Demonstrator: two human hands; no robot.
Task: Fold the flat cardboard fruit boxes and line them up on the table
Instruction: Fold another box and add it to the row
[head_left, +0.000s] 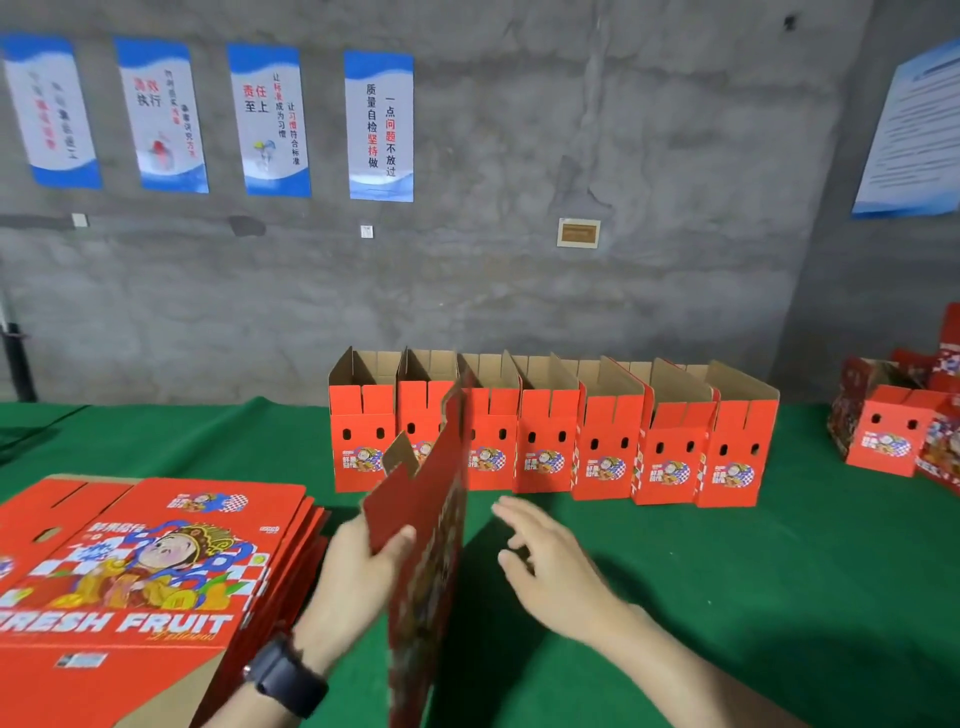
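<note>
Flat fruit box (434, 525) stood on edge above the desk (727, 597), in front of the row of folded boxes (550, 447). Left hand (358, 561) grips a side flap; right hand (550, 561) is spread wide just beside the panel, holding nothing. The corrugated board is probably light and stiff, hinging only at its creases, so it is best held by panel edges. Stack of flat boxes (156, 561) lies at left. The desk is covered in green cloth; behind it, a concrete wall (519, 286) with posters (379, 124).
</note>
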